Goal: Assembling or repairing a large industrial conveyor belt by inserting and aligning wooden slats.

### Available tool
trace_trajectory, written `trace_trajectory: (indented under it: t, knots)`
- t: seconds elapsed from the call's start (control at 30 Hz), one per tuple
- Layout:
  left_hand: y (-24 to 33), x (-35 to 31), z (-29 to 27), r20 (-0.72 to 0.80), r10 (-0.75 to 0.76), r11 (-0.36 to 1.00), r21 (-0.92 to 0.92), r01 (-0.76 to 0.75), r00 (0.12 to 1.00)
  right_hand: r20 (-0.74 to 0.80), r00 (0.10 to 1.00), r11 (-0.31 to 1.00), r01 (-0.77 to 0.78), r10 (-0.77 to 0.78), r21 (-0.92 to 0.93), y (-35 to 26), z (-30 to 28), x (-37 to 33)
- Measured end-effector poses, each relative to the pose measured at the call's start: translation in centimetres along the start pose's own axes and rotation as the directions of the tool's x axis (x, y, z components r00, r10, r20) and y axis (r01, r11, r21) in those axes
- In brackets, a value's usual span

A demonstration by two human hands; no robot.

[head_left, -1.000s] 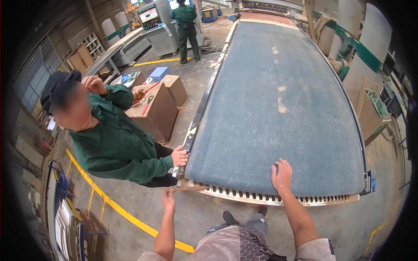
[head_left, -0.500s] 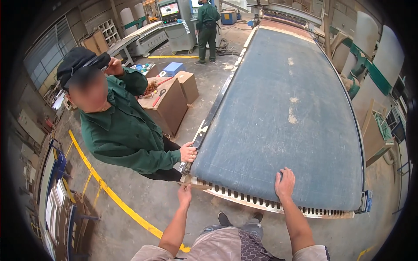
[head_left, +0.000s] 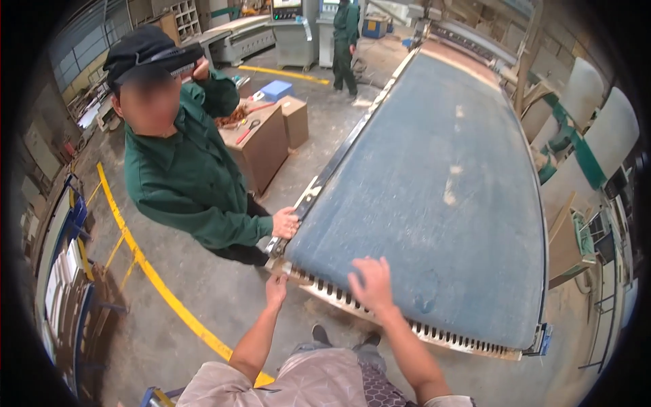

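Before me lies a wide blue-grey conveyor belt with pale dust patches. A slotted white metal edge runs along its near end. My left hand is closed at the belt's near left corner, its fingers on a thin brown wooden strip. Over the near part of the belt, my right hand has its fingers spread and holds nothing. A co-worker in a green jacket stands to the left, one hand resting on the belt's side rail and the other raised to a black cap.
Brown boxes carrying red-handled scissors and a blue box stand behind the co-worker. Farther off, another person stands near a machine cabinet. A yellow floor line curves at left. Racked panels stand beyond it.
My right hand has lifted from the belt and moved left, its fingers spreading. My left hand stays at the corner. The view has shifted, and the far person has turned.
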State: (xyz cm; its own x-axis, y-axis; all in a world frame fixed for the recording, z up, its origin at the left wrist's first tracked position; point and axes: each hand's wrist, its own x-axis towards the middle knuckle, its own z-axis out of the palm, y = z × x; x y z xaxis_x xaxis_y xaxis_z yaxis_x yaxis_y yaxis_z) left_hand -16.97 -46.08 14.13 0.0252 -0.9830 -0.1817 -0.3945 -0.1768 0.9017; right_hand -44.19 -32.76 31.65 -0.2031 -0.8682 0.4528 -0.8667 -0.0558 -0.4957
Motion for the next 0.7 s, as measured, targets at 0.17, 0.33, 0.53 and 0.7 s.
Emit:
trace_trajectory:
  t: [0.17,0.33,0.53,0.7]
  knots:
    - [-0.6,0.1,-0.5,-0.003,-0.026,1.0,-0.005,0.026,1.0,-0.064,0.979,0.978,-0.196,0.192,-0.075,3.8,-1.0,-4.4]
    - [-0.8,1.3,-1.2,-0.054,-0.04,0.999,-0.039,0.038,0.998,-0.39,0.808,0.808,-0.546,0.441,-0.219,14.6,-6.0,-13.7]
    - [-3.7,3.7,-2.5,-0.232,0.132,0.99,-0.012,-0.138,0.964,-0.429,0.807,0.754,-0.561,0.405,-0.342,15.2,-6.6,-16.0]
    - [-1.0,3.9,-2.9,-0.138,-0.078,0.96,-0.278,0.037,0.987,-0.485,0.77,0.717,-0.605,0.416,-0.346,17.1,-8.4,-15.8]
